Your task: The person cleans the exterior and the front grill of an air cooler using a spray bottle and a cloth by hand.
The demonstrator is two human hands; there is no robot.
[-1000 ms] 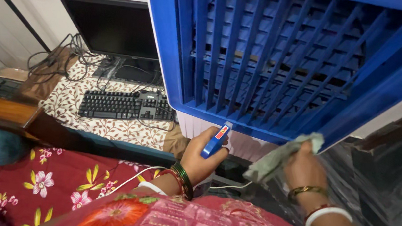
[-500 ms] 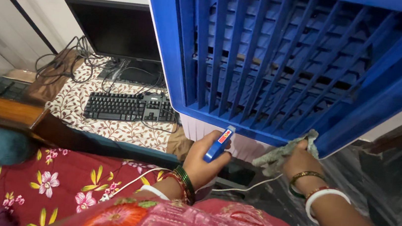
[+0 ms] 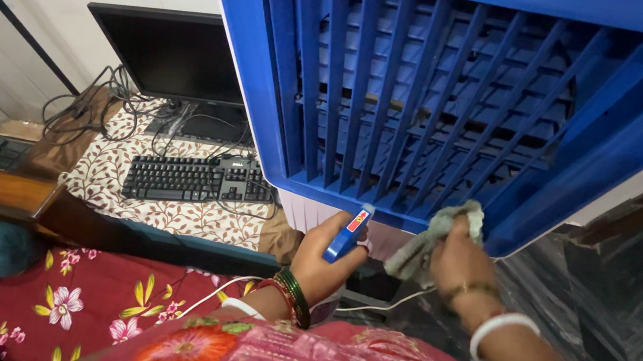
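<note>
- Blue grille (image 3: pixel 457 99): your cloth is now pressing its lower rail, having slid leftward from the corner.
- Right hand (image 3: pixel 462 263): grip is closing tightly round the greenish cloth (image 3: pixel 444 229).
- Left hand (image 3: pixel 326 253): grip is still wrapping the blue bottle (image 3: pixel 349 234), just below the grille.

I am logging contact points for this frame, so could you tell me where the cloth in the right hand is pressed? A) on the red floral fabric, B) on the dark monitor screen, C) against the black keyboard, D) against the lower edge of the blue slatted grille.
D: the right hand presses the pale green cloth against the bottom rail of the blue slatted grille, far from the keyboard and monitor.
</note>
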